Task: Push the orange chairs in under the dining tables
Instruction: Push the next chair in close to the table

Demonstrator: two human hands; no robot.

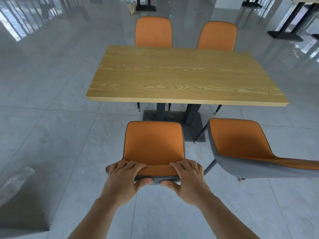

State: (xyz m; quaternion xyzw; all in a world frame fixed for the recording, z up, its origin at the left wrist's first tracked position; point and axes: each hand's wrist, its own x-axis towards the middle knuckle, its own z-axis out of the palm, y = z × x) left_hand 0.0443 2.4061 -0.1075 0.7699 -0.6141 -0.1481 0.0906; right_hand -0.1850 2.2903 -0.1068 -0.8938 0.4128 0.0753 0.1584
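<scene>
A wooden dining table stands ahead of me on a dark pedestal base. On its near side an orange chair with a grey shell stands clear of the table edge. My left hand and my right hand both grip the top rim of its backrest, fingers over the front, thumbs behind. A second orange chair stands to the right, pulled out and turned at an angle. Two more orange chairs sit at the far side, tucked against the table.
Glossy grey tiled floor surrounds the table. Black bases of other tables stand at the back and far right. A bag-like object rests on the floor at the back.
</scene>
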